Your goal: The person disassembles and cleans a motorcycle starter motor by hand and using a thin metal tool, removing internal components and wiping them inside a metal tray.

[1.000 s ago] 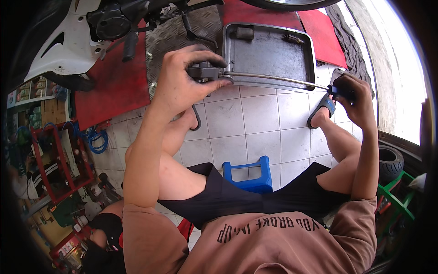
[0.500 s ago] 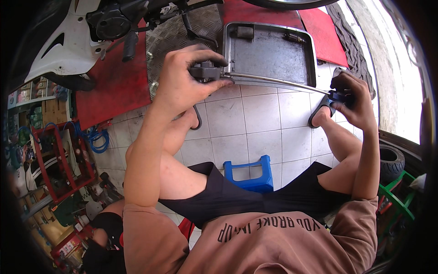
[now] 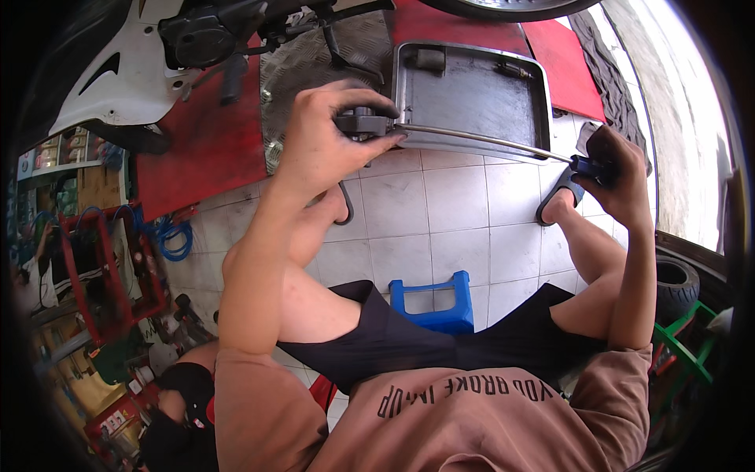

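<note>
Though partly behind a screwdriver [image 3: 487, 140], tray [image 3: 472, 98] with two parts [image 3: 430, 60] inside

The left grip [image 3: 308, 130] partly covers a dark grey, blocky part [image 3: 368, 124], the right grip [image 3: 625, 171] hides much of the dark handle [image 3: 583, 165] of a silver-shafted tool [image 3: 487, 141], the top edge crops a round black tyre [image 3: 511, 15], and small shelf goods [image 3: 72, 153] at left are indistinct.

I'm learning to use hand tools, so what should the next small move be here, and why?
Probably a slight twist of the screwdriver with the right hand, the left hand bracing the dark grey part: the right hand grips the handle, and the tip appears to meet the part's right side. Whether it sits in a slot is too small to tell.
</note>
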The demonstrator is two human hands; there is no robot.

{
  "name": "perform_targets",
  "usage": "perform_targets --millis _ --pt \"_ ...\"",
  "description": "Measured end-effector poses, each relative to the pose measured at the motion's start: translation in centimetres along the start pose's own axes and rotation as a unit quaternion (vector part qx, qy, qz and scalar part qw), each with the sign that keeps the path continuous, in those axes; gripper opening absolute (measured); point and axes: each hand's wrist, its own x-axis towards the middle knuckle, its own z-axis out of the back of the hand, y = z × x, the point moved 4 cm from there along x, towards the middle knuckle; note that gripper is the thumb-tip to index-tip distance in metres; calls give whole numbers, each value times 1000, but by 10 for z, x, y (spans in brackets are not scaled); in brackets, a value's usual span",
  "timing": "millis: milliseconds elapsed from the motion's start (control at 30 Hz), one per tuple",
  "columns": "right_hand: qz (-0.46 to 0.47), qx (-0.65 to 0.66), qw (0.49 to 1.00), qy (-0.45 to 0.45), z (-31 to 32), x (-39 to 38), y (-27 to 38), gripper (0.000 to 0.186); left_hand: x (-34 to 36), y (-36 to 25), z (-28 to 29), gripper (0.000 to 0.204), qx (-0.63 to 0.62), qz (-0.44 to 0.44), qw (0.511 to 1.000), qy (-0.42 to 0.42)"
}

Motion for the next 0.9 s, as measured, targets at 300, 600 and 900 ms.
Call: perform_targets --millis 300,600,900 --pt "35 1 999 3 -3 -26 -59 44 11 -1 4 24 -5 -25 999 -20" --pt "44 -37 998 -29 -11 -11 -40 15 -19 -2 14 22 -32 -39 995 -83" --pt "50 18 998 -46 -17 -11 -47 32 -19 2 25 27 13 -30 997 -65"
